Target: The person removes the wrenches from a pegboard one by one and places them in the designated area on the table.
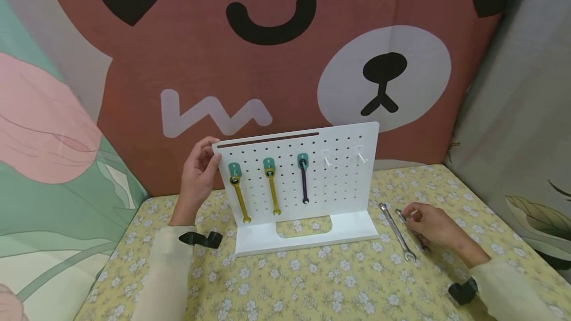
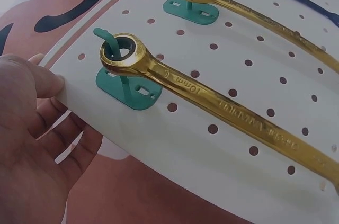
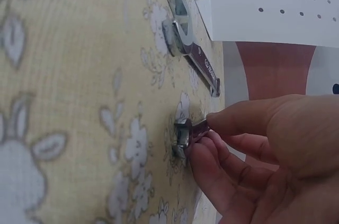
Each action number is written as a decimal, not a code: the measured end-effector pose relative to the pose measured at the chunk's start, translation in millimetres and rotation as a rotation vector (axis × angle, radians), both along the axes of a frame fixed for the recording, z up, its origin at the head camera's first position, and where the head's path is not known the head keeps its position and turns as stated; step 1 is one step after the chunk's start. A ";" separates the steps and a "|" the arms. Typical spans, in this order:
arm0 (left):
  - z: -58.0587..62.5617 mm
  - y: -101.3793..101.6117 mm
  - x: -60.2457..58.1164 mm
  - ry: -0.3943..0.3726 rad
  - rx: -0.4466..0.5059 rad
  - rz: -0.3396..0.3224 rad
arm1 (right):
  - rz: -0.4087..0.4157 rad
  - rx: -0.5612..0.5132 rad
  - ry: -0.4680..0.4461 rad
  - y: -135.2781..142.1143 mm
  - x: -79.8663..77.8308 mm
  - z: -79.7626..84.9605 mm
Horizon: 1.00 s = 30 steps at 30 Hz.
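My left hand [image 1: 198,175] grips the upper left corner of a white pegboard [image 1: 352,187], thumb on the front and fingers behind the edge. On the right, my right hand [image 1: 431,224] pinches a silver wrench [image 3: 183,133] at the tabletop, thumb and fingertips close behind its open end in the right wrist view. A second silver combination wrench [image 1: 397,232] lies between that hand and the board. Two gold ratchet wrenches [image 1: 241,201] and a dark purple wrench [image 1: 305,182] hang by their ring ends from green hooks [image 2: 127,89] on the board.
Two clear hooks [image 1: 360,155] carry nothing at the board's right side. The board's white base [image 1: 308,244] stands on a yellow floral tablecloth [image 1: 321,281]. A bear-print curtain [image 1: 276,73] rises behind the table.
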<state>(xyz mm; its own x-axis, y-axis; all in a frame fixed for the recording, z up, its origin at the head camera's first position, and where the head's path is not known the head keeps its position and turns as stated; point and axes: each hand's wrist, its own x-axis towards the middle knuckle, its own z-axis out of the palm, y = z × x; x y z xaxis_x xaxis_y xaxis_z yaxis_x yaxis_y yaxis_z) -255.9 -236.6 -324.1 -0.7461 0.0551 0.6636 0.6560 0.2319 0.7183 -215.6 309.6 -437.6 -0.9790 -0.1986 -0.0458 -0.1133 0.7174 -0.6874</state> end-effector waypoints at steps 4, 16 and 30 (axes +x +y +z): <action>-0.1 0.9 0.0 -0.005 0.001 0.002 | -0.001 0.023 0.024 -0.5 3.3 0.9; 0.8 2.3 0.9 -0.006 0.004 -0.001 | 0.032 0.071 0.349 -22.5 11.8 11.5; -0.5 0.7 0.0 -0.003 0.008 0.009 | 0.126 -0.194 0.412 -95.0 11.9 23.7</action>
<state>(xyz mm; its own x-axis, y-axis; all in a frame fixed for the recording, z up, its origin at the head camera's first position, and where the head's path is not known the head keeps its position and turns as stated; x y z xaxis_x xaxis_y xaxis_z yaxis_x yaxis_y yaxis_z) -255.9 -235.9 -324.6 -0.7483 0.0433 0.6619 0.6519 0.2322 0.7219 -203.8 214.7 -413.9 -0.8758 -0.2832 0.3908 -0.4823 0.5434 -0.6871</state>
